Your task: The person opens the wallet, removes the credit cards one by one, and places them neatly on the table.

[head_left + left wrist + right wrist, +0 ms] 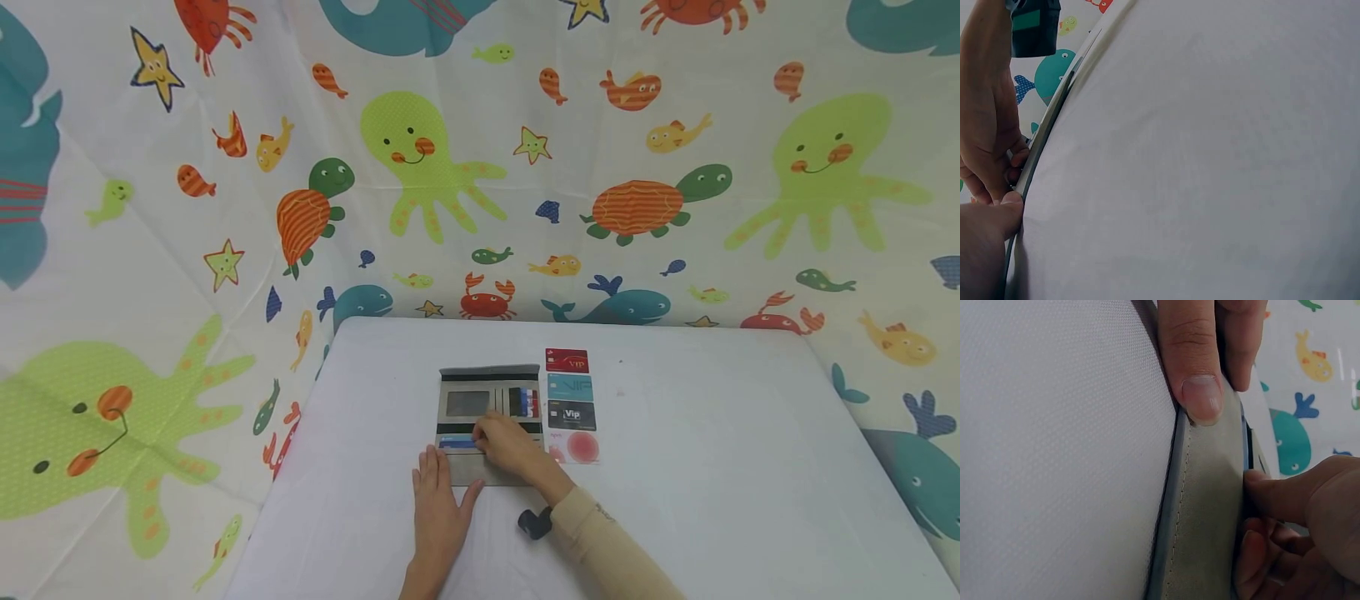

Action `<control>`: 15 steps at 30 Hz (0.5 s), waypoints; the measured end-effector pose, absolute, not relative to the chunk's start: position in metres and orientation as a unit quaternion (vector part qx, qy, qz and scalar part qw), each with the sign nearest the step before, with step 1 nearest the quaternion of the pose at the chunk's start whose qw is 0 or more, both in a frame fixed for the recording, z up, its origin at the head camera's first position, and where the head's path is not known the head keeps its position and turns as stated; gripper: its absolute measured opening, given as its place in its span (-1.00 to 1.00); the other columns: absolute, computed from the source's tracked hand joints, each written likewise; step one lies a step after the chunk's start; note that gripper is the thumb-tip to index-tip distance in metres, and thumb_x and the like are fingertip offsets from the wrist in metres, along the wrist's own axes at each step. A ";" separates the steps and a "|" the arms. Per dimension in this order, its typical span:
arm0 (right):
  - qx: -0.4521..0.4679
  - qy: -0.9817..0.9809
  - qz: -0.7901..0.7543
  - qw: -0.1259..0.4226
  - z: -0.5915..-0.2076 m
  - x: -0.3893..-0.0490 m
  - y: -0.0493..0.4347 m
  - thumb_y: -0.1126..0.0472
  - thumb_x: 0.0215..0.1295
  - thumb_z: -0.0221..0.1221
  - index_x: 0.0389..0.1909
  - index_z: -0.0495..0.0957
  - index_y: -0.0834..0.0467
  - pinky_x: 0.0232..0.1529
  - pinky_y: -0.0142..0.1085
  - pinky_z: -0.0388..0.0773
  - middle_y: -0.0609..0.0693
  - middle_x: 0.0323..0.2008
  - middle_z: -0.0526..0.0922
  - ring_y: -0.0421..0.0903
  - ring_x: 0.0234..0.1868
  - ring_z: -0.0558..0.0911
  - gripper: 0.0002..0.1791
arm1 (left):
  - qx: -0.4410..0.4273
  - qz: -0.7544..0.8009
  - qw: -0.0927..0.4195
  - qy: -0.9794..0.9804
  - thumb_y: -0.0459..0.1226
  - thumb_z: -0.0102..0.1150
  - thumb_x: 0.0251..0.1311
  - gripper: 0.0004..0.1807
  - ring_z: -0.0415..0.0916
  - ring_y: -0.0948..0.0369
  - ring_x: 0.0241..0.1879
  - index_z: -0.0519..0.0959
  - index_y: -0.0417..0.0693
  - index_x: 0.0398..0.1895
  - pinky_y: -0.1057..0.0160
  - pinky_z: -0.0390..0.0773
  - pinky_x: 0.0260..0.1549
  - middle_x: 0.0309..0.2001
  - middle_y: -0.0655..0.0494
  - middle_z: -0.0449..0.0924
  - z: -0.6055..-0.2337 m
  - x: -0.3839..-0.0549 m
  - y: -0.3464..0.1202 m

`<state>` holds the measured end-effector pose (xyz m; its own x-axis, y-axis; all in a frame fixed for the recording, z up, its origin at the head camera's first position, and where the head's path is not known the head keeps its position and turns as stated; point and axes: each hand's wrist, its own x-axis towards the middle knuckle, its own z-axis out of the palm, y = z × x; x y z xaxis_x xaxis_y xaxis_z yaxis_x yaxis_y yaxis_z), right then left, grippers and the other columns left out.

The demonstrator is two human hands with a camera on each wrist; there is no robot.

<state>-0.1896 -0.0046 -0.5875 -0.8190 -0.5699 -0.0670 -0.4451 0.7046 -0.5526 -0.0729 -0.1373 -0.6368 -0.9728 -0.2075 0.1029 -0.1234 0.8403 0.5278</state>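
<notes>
A grey wallet (468,471) lies unfolded on the white table, with a blue card (453,442) in its lower slot. My right hand (513,450) bends over that slot and pinches the card's right part between curled fingers and thumb. Close up in the right wrist view, the thumb presses at the blue edge behind the stitched wallet border (1207,500). My left hand (438,508) rests at the wallet's lower left corner, fingers straight and thumb on the near edge. Higher on the wallet are a clear window (467,404) and several cards (528,402) in a pocket.
Right of the wallet, a column of cards runs down the table: a red VIP card (567,360), a teal one (570,387), a black one (572,414) and a pink-and-white one (581,447). A black wrist camera (535,523) sits at the right wrist. Sea-animal cloth (465,250) hangs behind.
</notes>
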 end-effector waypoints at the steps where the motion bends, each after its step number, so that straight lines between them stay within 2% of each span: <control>1: -0.275 0.917 -0.264 0.117 -0.588 -0.190 -0.005 0.24 0.36 0.25 -0.25 0.64 0.10 -0.21 -0.38 0.57 -0.11 -0.30 0.57 -0.24 -0.30 0.49 -0.97 | 0.087 -0.269 0.078 -0.956 0.11 0.28 0.23 -0.02 -0.01 -0.20 0.57 0.20 -0.44 0.45 -0.26 0.03 0.49 0.54 -0.33 0.06 -0.637 -0.073 -0.137; 15: -0.267 0.924 -0.251 0.111 -0.586 -0.189 -0.007 0.17 0.37 0.26 -0.35 0.56 0.04 -0.31 -0.39 0.49 -0.12 -0.36 0.51 -0.23 -0.35 0.44 -0.90 | 0.086 -0.268 0.085 -0.956 0.10 0.29 0.22 -0.02 0.00 -0.21 0.56 0.22 -0.46 0.44 -0.26 0.04 0.49 0.54 -0.35 0.07 -0.635 -0.073 -0.137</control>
<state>-0.1889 -0.0067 -0.5863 -0.8324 -0.5497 -0.0709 -0.4385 0.7314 -0.5222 -0.0726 -0.1372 -0.6348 -0.9709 -0.2091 0.1165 -0.1179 0.8413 0.5276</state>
